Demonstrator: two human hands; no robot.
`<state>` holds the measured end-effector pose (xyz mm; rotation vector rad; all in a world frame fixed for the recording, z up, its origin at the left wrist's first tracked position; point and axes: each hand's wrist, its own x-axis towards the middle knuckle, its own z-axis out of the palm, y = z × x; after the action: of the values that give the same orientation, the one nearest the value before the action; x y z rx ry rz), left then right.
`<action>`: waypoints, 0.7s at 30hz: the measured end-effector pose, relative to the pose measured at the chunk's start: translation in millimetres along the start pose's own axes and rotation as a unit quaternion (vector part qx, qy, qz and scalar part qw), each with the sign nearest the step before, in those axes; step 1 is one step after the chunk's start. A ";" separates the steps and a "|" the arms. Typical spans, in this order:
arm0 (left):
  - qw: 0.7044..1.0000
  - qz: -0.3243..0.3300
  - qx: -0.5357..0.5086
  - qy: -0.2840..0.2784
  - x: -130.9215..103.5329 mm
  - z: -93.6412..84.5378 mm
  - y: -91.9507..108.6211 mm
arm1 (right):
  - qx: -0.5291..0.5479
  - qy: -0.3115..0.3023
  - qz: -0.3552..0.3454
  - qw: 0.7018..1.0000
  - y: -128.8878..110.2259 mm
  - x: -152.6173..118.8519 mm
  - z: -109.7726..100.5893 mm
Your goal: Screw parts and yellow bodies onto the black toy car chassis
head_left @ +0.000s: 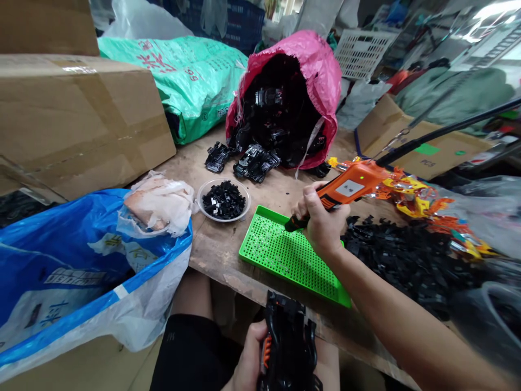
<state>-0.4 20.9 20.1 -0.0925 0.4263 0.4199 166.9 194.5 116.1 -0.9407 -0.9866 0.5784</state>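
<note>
The left hand [248,359] grips the glossy black plastic car-shaped piece [288,347] over the lap [328,359]; it looks light, stiff, slightly slippery, best held along its sides. The right hand [325,222] clasps an orange-and-black powered screwdriver [356,182], tip down at the green perforated tray [321,277]

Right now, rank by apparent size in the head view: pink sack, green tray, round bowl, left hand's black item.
1. Pink sack
2. Green tray and black item: too alike to rank, the item being nearer the camera
3. Round bowl
</note>
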 end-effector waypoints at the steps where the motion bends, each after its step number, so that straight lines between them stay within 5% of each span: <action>1: 1.000 0.000 -0.001 -0.006 0.1 0.6 0.1 | -0.002 0.001 -0.001 1.000 -2.8 0.2 0.3; 10: 0.998 -0.035 -0.035 -0.041 -1.6 7.9 -3.4 | -0.040 -0.014 -0.028 0.999 -48.0 -11.5 0.1; 21: 0.998 -0.017 -0.033 -0.060 0.3 10.4 -11.3 | -0.038 -0.066 -0.016 0.997 -119.2 -86.7 -10.5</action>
<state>8.5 12.5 29.4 -0.1376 0.2925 0.4047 137.0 64.4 179.4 -0.9606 -1.1459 0.5844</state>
